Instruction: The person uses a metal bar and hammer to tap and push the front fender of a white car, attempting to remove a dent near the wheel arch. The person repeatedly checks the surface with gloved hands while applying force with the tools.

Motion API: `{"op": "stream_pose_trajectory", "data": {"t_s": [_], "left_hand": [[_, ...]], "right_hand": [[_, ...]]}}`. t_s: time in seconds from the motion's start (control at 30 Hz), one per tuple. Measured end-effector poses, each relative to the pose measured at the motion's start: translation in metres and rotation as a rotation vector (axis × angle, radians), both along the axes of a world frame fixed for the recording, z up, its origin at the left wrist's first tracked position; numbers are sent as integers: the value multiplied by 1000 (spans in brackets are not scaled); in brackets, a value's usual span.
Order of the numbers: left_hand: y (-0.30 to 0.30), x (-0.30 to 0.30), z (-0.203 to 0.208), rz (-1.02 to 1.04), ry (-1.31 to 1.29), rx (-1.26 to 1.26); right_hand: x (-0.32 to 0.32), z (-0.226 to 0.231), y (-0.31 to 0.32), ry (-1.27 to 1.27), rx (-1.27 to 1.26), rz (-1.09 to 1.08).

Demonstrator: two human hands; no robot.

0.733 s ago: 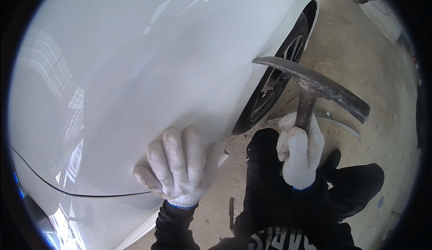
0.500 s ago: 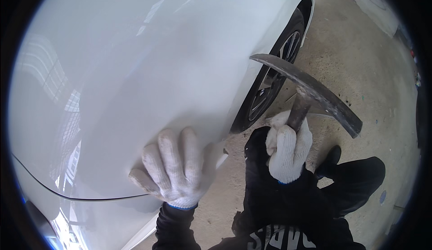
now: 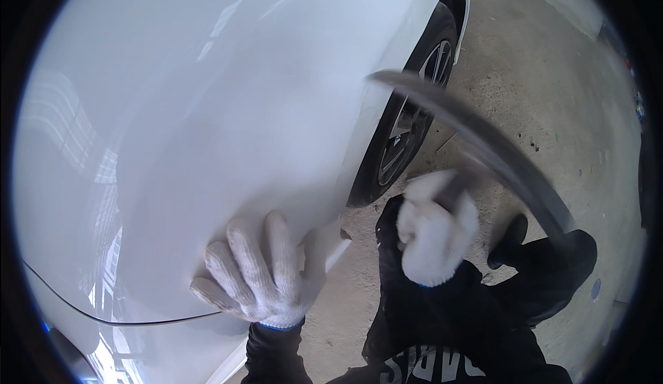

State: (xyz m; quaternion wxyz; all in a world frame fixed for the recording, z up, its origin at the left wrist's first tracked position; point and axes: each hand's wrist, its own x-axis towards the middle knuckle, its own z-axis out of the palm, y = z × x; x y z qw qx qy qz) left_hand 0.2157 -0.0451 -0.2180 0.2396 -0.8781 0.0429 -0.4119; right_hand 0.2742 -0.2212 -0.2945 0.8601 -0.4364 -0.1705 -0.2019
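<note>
My left hand (image 3: 262, 277), in a white knit glove, lies with fingers spread on the glossy white body panel (image 3: 173, 170) of a car. In my right hand (image 3: 438, 235), also gloved, the fingers wrap round the short dark handle of a pick hammer (image 3: 476, 125). Its long curved dark head is blurred by motion. One narrow end of the head overlaps the panel's edge beside the wheel in the picture; I cannot tell whether it touches. The other end reaches over toward my bent leg.
A wheel with a black tyre (image 3: 373, 177) sits under the panel's right edge. A dark panel seam (image 3: 124, 324) curves across the lower left. Dusty concrete floor (image 3: 545, 94) lies to the right, with my dark-clad legs (image 3: 552, 273) folded above it.
The pick hammer has swung slightly, its far right end dropping lower and its left tip shifting left. My left hand stays spread on the panel, a little lower and further left in the picture.
</note>
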Motion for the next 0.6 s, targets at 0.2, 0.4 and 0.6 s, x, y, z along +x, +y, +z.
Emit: {"op": "stream_pose_trajectory", "data": {"t_s": [0.2, 0.4, 0.6], "left_hand": [[-1, -1, 2, 7, 8, -25], [0, -2, 3, -13, 1, -4], [3, 1, -2, -18, -29, 3]], "right_hand": [[6, 0, -2, -25, -22, 7], [-4, 25, 11, 90, 2, -234], [2, 9, 2, 111, -322, -160]]}}
